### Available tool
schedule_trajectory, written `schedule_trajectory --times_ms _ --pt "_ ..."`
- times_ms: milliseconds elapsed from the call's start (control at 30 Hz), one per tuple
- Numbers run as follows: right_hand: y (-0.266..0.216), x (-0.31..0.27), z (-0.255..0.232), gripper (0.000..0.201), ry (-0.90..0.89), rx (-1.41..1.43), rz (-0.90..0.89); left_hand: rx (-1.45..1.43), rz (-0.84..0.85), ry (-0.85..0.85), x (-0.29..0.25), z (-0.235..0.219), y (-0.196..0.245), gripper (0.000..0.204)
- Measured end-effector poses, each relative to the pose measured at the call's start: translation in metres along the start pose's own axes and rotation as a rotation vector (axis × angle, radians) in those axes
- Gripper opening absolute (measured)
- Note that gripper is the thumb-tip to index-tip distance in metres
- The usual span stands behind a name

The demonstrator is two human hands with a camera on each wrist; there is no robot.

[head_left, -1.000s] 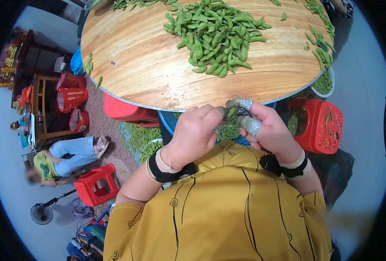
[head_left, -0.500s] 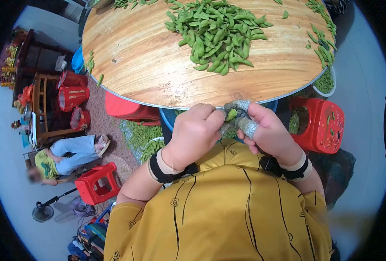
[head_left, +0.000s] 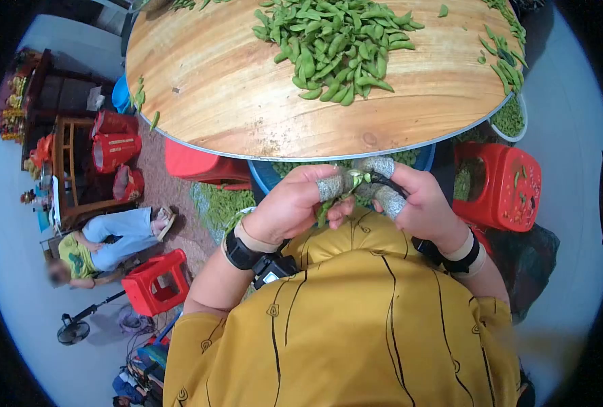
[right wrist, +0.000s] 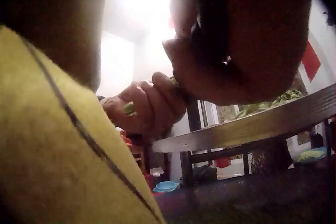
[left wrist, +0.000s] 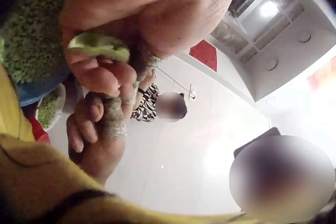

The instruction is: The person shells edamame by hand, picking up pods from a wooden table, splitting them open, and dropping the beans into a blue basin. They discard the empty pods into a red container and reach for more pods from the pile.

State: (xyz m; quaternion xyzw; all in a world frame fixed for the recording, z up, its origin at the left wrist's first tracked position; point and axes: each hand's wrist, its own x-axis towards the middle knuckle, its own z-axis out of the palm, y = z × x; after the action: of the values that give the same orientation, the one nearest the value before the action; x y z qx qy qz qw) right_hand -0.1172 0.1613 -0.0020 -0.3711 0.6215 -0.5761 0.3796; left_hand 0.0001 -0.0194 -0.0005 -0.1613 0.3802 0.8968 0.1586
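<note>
My left hand (head_left: 294,200) and right hand (head_left: 427,203) meet in front of my waist, just off the table's near edge. Grey tape wraps the thumb and finger of the right hand and the left thumb. Between their fingertips a split edamame pod (head_left: 357,179) is pinched from both sides. Another green pod (left wrist: 100,46) lies in the curled left fingers, seen in the left wrist view. Something dark shows within the right hand's grip; its kind I cannot tell. Below the hands is a blue basin (head_left: 263,178) of shelled beans, partly hidden by them.
A heap of edamame pods (head_left: 335,47) covers part of the round wooden table (head_left: 206,102). Red stools (head_left: 512,193) stand beneath its rim at both sides. A white bowl of beans (head_left: 510,119) sits at the right. At far left, a person (head_left: 104,241) sits near another red stool (head_left: 155,281).
The left hand has turned over so its taped thumb and curled fingers now show, with a pod in them. The pod between the fingertips now looks split. The right hand stays nearly in place.
</note>
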Motion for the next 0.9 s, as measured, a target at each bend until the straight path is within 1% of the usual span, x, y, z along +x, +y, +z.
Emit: schedule_trajectory --times_ms 33,100,133,200,233,300,333,400,433,500,533,567,600,633,667,700,733,833,900 --pt "0.001 -0.001 -0.001 0.036 -0.001 0.001 0.003 -0.003 -0.001 0.001 0.000 0.000 0.000 0.025" --pt "0.000 -0.001 -0.003 0.035 0.006 -0.207 -0.016 0.235 -0.040 0.105 0.000 0.001 0.002 0.019" --pt "-0.001 -0.002 -0.004 0.035 0.004 -0.206 -0.015 0.234 -0.040 0.107 -0.001 0.002 0.003 0.019" --pt "-0.003 -0.004 -0.005 0.034 0.048 -0.285 0.112 0.541 0.046 0.097 -0.005 0.003 0.007 0.018" --pt "-0.004 -0.004 -0.005 0.034 0.045 -0.284 0.112 0.539 0.046 0.100 -0.005 0.002 0.006 0.018" --pt "-0.006 -0.004 -0.004 0.024 0.160 -0.387 -0.019 0.646 0.042 0.108 -0.004 0.002 0.002 0.021" --pt "-0.007 -0.003 -0.003 0.024 0.161 -0.388 -0.016 0.644 0.040 0.107 -0.003 0.005 0.001 0.021" --pt "-0.009 0.000 0.001 0.019 0.116 -0.507 -0.018 0.618 0.087 0.039 -0.003 0.011 0.000 0.022" --pt "-0.007 0.002 0.003 0.019 0.116 -0.507 -0.016 0.617 0.085 0.038 -0.002 0.010 -0.001 0.022" --pt "0.001 0.006 0.007 0.023 0.126 -0.609 -0.176 0.706 0.002 -0.022 0.000 0.005 -0.001 0.025" --pt "0.003 0.006 0.009 0.025 0.141 -0.611 -0.204 0.703 0.002 -0.020 0.000 0.005 0.000 0.025" --pt "0.003 0.007 0.009 0.025 0.138 -0.610 -0.203 0.623 -0.052 -0.007 -0.001 0.005 0.000 0.025" --pt "0.002 0.008 0.007 0.024 0.107 -0.609 -0.188 0.542 -0.107 0.006 -0.001 0.004 0.000 0.026" --pt "0.002 0.008 0.006 0.023 0.076 -0.608 -0.173 0.540 -0.108 0.005 -0.001 0.002 0.000 0.026" --pt "0.001 0.009 0.004 0.023 0.075 -0.608 -0.170 0.432 -0.102 -0.037 -0.002 -0.003 0.000 0.026" --pt "-0.001 0.009 0.003 0.022 0.046 -0.444 -0.066 0.325 -0.095 -0.080 -0.002 -0.005 0.000 0.026" --pt "-0.002 0.009 0.002 0.022 0.016 -0.279 0.039 0.321 -0.097 -0.082 -0.001 -0.004 0.000 0.026" --pt "-0.004 0.009 -0.001 0.022 -0.002 -0.220 0.096 0.257 -0.075 -0.081 -0.001 -0.002 0.000 0.025" --pt "-0.002 0.009 0.001 0.022 0.000 -0.194 0.115 0.348 -0.105 -0.093 -0.001 -0.002 0.004 0.024"
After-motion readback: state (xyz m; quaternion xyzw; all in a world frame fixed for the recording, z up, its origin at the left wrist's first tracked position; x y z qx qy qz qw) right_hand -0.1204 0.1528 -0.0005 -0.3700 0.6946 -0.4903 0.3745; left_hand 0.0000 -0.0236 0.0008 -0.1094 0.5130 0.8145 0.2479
